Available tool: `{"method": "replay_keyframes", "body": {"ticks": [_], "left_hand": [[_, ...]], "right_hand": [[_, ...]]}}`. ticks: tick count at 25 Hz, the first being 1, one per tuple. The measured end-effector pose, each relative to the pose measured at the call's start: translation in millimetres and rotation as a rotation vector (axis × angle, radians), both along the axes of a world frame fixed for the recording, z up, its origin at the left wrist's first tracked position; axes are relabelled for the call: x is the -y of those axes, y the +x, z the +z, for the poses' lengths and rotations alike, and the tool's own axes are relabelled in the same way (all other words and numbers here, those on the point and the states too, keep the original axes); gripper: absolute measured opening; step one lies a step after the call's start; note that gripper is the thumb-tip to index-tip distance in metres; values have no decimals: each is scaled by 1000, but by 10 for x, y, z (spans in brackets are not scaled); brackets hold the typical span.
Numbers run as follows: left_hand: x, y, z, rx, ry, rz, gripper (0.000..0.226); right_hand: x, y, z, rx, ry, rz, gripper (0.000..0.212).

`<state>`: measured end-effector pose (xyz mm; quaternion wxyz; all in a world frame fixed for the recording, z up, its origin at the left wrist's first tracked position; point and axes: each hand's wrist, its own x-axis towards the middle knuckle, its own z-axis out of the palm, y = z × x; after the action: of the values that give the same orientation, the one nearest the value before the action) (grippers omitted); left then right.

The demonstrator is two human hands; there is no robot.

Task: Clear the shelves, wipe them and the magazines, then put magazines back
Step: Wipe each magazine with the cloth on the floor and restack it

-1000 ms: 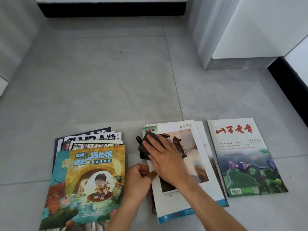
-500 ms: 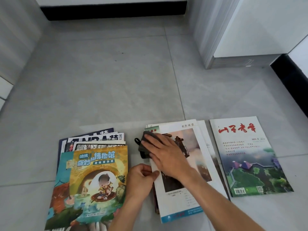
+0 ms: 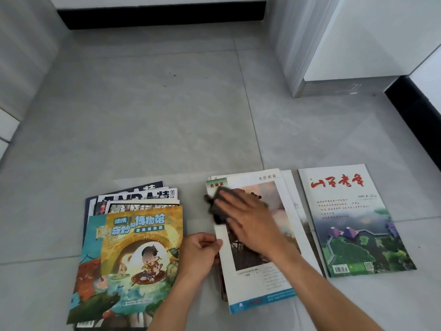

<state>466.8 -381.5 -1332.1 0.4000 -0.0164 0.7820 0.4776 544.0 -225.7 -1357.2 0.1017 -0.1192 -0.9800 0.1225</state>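
The right hand (image 3: 248,220) presses flat, fingers straight, on a dark cloth (image 3: 218,209) at the art magazine (image 3: 257,271)'s top-left corner. The cover's long axis runs toward the person. The left hand (image 3: 199,253) pinches its left edge.

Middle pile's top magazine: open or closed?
Closed. The top magazine lies flat with one printed face up; right hand presses a dark cloth on it.

glossy paper covers on the magazines (image 3: 353,220), dark soft cloth (image 3: 216,206) under the right hand (image 3: 248,218), smooth matt grey tiled floor (image 3: 148,120)
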Motion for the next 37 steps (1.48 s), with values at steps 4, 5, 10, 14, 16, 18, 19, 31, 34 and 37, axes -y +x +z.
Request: {"method": "replay_keyframes", "body": {"ticks": [4,5,10,14,16,18,19,31,34,37], "left_hand": [[21,16,36,41,26,59,7],[23,13,26,45,26,68,7],[23,-6,3,69,34,59,5],[43,14,15,50,19,55,8],[39,32,28,34,11,53,8],[20,42,51,27,19,49,8],[11,42,65,21,22,52,8],[14,58,71,1,12,43,7],[24,45,75,16,23,37,7],[39,17,53,-4,3,6,6]], "right_hand": [[-464,331,26,0,-141,-697,52],[-331,303,27,8,-137,-736,52],[404,554,-18,77,54,-39,54],[-143,953,-41,61,-6,-473,53],[40,935,-2,14,-69,-791,55],[579,839,-17,46,3,-680,57],[869,831,-34,63,34,-492,59],[1249,1238,-129,34,5,-502,55],[1512,1104,-84,19,-21,-154,54],[1018,935,-2,78,-38,-104,56]]}}
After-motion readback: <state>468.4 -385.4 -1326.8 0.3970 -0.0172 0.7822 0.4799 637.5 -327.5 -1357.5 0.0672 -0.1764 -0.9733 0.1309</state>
